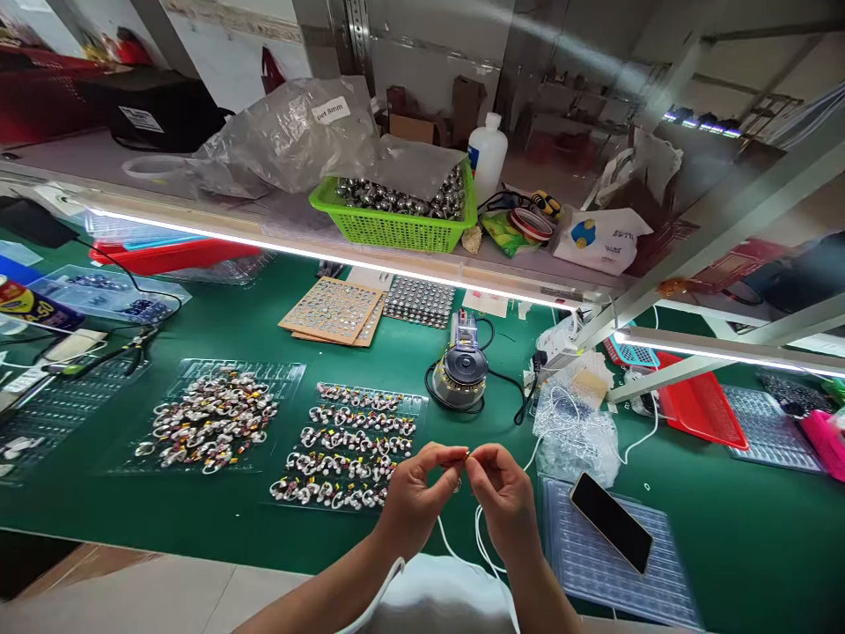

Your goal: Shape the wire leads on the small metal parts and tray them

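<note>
My left hand (417,493) and my right hand (505,497) meet fingertip to fingertip above the green bench. Both pinch at a tiny piece that is mostly hidden by the fingers; a speck of orange and a bit of white show there. Just left of my left hand lies a clear tray (419,407) with rows of small white curved parts (356,440) bearing yellow and dark red bits. A second clear tray (287,379) farther left carries a loose heap of similar parts (211,418). White cables (485,550) hang below my hands.
A round black device (464,370) with a cord stands beyond my hands. At right, a phone (612,521) lies on stacked clear trays (561,563), near a red basket (703,405). Pliers (135,348) lie left. A lit shelf overhead holds a green basket (396,227) of metal balls.
</note>
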Action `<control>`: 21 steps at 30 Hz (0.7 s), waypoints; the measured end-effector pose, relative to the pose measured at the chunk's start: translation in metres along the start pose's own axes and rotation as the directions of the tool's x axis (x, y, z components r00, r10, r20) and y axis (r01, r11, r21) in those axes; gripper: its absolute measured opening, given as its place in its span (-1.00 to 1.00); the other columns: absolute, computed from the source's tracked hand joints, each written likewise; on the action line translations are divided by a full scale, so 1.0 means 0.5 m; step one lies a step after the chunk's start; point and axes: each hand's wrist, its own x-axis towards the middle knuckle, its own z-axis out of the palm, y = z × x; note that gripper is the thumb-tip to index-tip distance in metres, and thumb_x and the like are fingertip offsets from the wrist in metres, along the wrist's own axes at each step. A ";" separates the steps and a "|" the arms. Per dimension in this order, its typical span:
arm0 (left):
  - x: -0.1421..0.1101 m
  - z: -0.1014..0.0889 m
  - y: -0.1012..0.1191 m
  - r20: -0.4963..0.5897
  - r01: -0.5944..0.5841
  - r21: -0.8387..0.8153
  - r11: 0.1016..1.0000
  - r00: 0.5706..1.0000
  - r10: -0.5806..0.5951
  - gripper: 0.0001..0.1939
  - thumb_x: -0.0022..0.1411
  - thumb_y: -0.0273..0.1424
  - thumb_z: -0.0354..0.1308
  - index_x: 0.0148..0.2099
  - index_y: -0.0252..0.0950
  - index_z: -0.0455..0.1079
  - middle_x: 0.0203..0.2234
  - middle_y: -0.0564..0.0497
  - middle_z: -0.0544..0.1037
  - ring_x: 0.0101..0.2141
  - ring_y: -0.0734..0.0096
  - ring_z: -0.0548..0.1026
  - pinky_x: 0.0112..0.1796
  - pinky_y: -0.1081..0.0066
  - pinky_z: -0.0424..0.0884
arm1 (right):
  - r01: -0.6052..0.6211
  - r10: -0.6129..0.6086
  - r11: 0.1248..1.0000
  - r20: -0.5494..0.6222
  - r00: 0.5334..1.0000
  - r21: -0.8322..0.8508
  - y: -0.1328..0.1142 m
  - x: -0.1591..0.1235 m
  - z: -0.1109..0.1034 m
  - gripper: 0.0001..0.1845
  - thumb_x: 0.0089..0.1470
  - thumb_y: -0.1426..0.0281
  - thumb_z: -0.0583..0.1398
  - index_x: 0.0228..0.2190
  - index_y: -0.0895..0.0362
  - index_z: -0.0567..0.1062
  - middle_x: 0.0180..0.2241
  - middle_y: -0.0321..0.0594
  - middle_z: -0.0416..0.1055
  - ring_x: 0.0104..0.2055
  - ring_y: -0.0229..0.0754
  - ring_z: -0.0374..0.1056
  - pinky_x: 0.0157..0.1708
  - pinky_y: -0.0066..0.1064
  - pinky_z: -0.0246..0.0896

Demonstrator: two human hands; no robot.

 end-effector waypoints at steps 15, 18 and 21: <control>0.004 -0.004 -0.023 -0.045 -0.266 0.191 0.945 0.959 0.280 -0.83 0.19 -0.49 0.19 -0.19 -0.25 0.57 -0.35 -0.03 0.54 -0.29 0.37 0.51 -0.25 0.42 0.45 | 0.001 -0.009 0.995 -0.081 0.997 -0.098 0.007 0.002 0.008 -0.79 0.10 0.23 0.23 -0.40 0.14 0.50 -0.48 -0.26 0.44 -0.45 -0.24 0.33 -0.45 -0.47 0.24; 0.006 -0.005 -0.032 -0.050 -0.285 0.204 0.937 0.952 0.301 -0.82 0.21 -0.49 0.17 -0.16 -0.24 0.56 -0.34 -0.03 0.53 -0.29 0.36 0.51 -0.25 0.41 0.46 | -0.012 0.006 0.998 -0.091 0.996 -0.067 0.007 0.003 0.014 -0.76 0.09 0.20 0.24 -0.38 0.14 0.51 -0.46 -0.23 0.46 -0.43 -0.21 0.36 -0.43 -0.44 0.27; 0.006 -0.009 -0.039 -0.058 -0.278 0.183 0.943 0.955 0.292 -0.82 0.22 -0.47 0.17 -0.15 -0.24 0.56 -0.32 -0.04 0.53 -0.28 0.36 0.51 -0.24 0.41 0.47 | -0.040 0.040 0.999 -0.104 0.994 0.001 0.009 0.007 0.021 -0.73 0.06 0.17 0.26 -0.36 0.15 0.51 -0.48 -0.24 0.44 -0.46 -0.23 0.33 -0.48 -0.46 0.23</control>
